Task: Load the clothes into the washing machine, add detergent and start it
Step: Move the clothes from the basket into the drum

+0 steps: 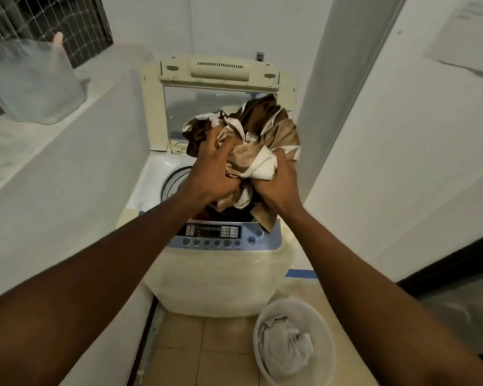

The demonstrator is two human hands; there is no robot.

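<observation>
A crumpled bundle of glossy brown, tan and cream fabric [248,140] is being held above the open mouth of a cream top-loading washing machine [221,280]. It is being gripped from both sides: the left hand [212,174] is clenched into the near-left of the cloth with the fingers dug into the folds, and the right hand [276,185] is closed in a fist around a cream twist of it. The bundle is probably being kept bunched like this so that no loose end trails outside the tub. One brown corner is nevertheless hanging down and touching the rim just above the blue-grey control panel [221,235].

The hinged lid with its clear window [207,107] is being left standing upright at the back, so the opening is kept free. More dark cloth seems to be lying inside the tub beneath the hands, though it is mostly hidden.

On the tiled floor, just beside the machine's front right corner, a round white plastic laundry basket [326,324] is being used for the waiting load; one pale grey crumpled garment [285,349] is left in it. On the stone ledge at far left, a translucent plastic container [34,79] is standing.

Loading is judged to be under way, with detergent and starting yet to be done.
</observation>
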